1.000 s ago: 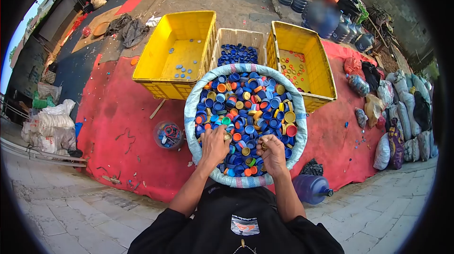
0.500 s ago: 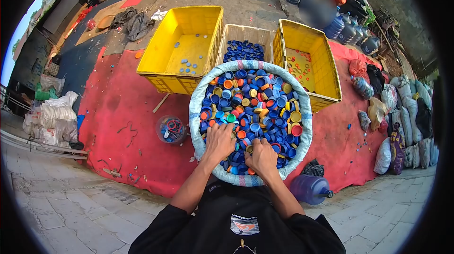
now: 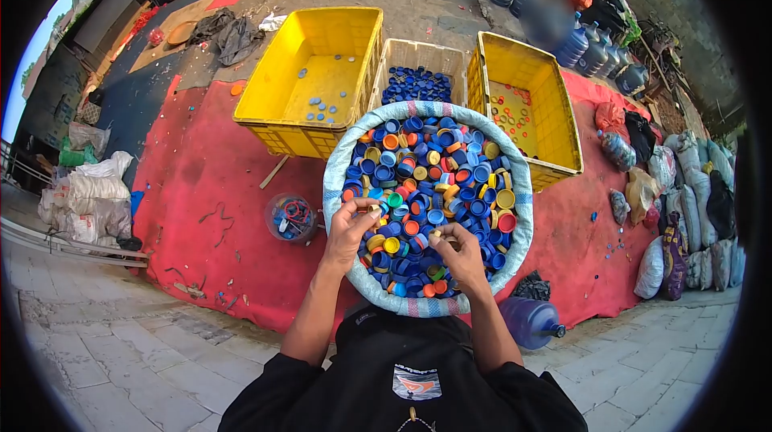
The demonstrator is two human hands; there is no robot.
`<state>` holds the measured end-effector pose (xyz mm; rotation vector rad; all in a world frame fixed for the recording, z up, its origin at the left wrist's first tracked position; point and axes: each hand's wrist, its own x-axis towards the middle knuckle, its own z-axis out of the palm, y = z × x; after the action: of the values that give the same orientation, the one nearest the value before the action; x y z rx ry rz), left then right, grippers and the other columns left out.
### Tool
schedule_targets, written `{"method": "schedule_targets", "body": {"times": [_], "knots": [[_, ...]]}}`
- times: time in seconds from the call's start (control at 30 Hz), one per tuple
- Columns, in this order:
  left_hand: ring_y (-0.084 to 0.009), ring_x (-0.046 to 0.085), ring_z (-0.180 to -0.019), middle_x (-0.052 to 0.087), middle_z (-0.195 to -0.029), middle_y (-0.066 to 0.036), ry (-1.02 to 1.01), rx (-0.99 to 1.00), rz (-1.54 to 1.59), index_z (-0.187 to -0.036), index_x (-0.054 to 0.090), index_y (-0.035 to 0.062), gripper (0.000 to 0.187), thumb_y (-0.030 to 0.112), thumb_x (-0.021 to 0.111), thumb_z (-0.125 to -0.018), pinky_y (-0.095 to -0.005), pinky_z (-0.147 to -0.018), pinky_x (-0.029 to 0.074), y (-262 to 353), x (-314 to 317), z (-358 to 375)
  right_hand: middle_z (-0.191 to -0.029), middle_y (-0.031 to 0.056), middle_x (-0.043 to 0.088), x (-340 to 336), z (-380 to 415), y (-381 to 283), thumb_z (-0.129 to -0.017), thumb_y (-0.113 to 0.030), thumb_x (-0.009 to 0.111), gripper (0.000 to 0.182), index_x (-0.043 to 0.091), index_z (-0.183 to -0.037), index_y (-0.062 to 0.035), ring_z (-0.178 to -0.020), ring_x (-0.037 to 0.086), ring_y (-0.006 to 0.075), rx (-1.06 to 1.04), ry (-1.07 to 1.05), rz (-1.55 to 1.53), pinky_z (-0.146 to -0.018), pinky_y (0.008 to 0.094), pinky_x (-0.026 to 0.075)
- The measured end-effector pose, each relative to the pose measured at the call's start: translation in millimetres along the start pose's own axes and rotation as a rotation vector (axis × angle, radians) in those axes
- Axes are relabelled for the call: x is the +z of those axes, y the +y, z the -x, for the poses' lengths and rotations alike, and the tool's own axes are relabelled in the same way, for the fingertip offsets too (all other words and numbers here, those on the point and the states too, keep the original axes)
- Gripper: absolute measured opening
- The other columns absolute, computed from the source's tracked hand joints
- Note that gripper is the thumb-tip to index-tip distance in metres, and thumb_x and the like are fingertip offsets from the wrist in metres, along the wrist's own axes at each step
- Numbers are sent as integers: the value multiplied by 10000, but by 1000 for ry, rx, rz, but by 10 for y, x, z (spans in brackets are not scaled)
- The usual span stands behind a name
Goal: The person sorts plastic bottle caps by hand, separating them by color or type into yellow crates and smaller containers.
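Note:
A round sack with a rolled light-blue rim (image 3: 521, 199) stands right in front of me, filled with bottle caps (image 3: 434, 183) in blue, orange, yellow, red and green. Over its left part, my left hand (image 3: 351, 231) pinches a small pale yellowish cap between thumb and fingers. My right hand (image 3: 461, 255) is raised over the lower right of the caps, its thumb and index finger closed on another small pale cap. The two hands are apart from each other.
Beyond the sack stand a yellow crate (image 3: 277, 86) with grey-blue caps, a white crate (image 3: 425, 52) with blue caps and a yellow crate (image 3: 563, 139) with red and yellow rings. A clear bucket (image 3: 291, 218) is at left, a large bottle (image 3: 531, 323) at lower right.
Both hands have lifted from among the caps and drawn apart. A small pale cap now shows in the fingers of each.

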<state>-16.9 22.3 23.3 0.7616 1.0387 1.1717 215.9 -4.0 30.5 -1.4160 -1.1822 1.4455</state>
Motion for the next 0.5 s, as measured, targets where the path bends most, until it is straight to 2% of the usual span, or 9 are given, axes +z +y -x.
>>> {"method": "schedule_targets", "body": {"times": [0.03, 0.07, 0.13, 0.17, 0.27, 0.3, 0.4, 0.43, 0.5], "knots": [[-127, 568, -787, 613, -892, -52, -19, -19, 93, -1073, 575, 20, 215, 116, 619, -885, -267, -717, 446, 34, -23, 18, -852, 35, 616, -32, -3, -5, -885, -185, 620, 209, 617, -964, 7, -689, 550, 106, 95, -51, -227, -589, 249, 437], [-135, 569, -793, 610, -900, -56, -35, -46, 194, -1055, 570, 29, 197, 125, 608, -887, -276, -716, 448, 69, -42, 39, -875, 66, 633, -53, 8, -7, -896, -205, 574, 237, 595, -1015, 0, -707, 566, 122, 89, -110, -567, -604, 266, 440], [-152, 573, -804, 602, -916, -63, -70, -97, 397, -1020, 562, 47, 163, 143, 585, -891, -293, -712, 452, 121, -79, 71, -910, 104, 640, -105, -6, 26, -889, -226, 529, 295, 569, -1085, -10, -738, 590, 163, 123, -188, -849, -644, 296, 461], [-168, 573, -814, 589, -932, -71, -115, -128, 451, -993, 552, 65, 140, 160, 560, -890, -317, -709, 458, 96, -130, 70, -929, 118, 642, -110, -7, 27, -882, -230, 525, 312, 560, -1102, -11, -754, 597, 178, 127, -177, -900, -659, 307, 471], [-161, 573, -791, 584, -893, -57, -87, -178, 512, -1002, 552, 70, 140, 167, 560, -901, -315, -683, 461, 65, -183, 106, -981, 148, 652, -97, 21, 42, -868, -242, 512, 354, 549, -1138, -15, -801, 616, 217, 136, -121, -1005, -704, 336, 500], [-158, 572, -721, 579, -813, -33, -48, -195, 469, -967, 565, 67, 136, 173, 613, -897, -300, -641, 454, 92, -185, 113, -995, 149, 656, -91, 29, 46, -866, -246, 510, 361, 554, -1141, -16, -818, 621, 224, 133, -91, -1006, -718, 343, 510], [-152, 568, -656, 576, -745, -12, 27, -104, -313, -924, 592, 51, 158, 172, 682, -875, -285, -610, 443, 150, -148, 141, -1040, 153, 660, -103, 62, 94, -847, -231, 530, 371, 566, -1146, -15, -872, 634, 239, 123, -59, -1032, -779, 361, 520], [-182, 584, -639, 598, -726, -50, 32, 41, -500, -904, 634, 16, 188, 158, 735, -832, -301, -605, 450, 73, -155, 129, -1042, 151, 659, -104, 75, 90, -842, -224, 537, 370, 567, -1146, -14, -875, 635, 238, 121, -57, -1033, -785, 360, 517], [-226, 609, -682, 617, -755, -94, -1, 156, -875, -925, 651, 4, 229, 184, 744, -818, -336, -630, 468, 96, -108, 161, -1049, 149, 657, -97, 88, 90, -833, -210, 551, 370, 569, -1146, -13, -884, 635, 237, 122, -60, -1035, -796, 360, 514]]}}
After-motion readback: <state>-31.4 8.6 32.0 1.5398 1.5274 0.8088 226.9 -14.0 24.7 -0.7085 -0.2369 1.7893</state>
